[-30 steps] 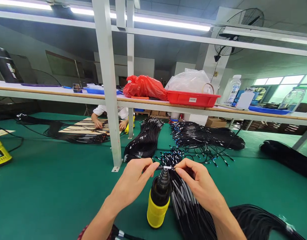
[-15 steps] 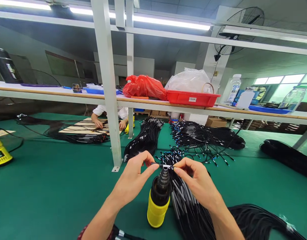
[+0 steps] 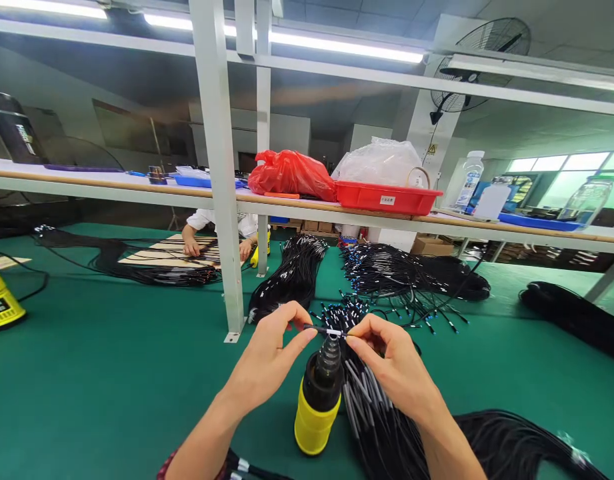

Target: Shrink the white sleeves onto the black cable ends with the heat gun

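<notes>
Between both hands a thin black cable (image 3: 333, 332) with a white sleeve is stretched level. My left hand (image 3: 271, 353) pinches its left end between thumb and fingers. On the other side, my right hand (image 3: 389, 357) pinches the right end. Right under the white sleeve stands a yellow-and-black heat gun (image 3: 317, 417), upright, its coiled metal nozzle pointing up. Whether the nozzle touches the cable I cannot tell. Behind and beside the gun lies a large bundle of black cables (image 3: 374, 400) with grey sleeves.
More cable bundles (image 3: 289, 273) lie across the green table (image 3: 111, 373). A white post (image 3: 224, 200) rises left of centre, carrying a shelf with a red tray (image 3: 389, 197) and red bag (image 3: 291, 175). A co-worker's hands (image 3: 191, 247) handle cables opposite. Another yellow tool (image 3: 1, 303) stands far left.
The view has shifted very slightly. Both hands hold the cable over the nozzle as before, with barely any movement.
</notes>
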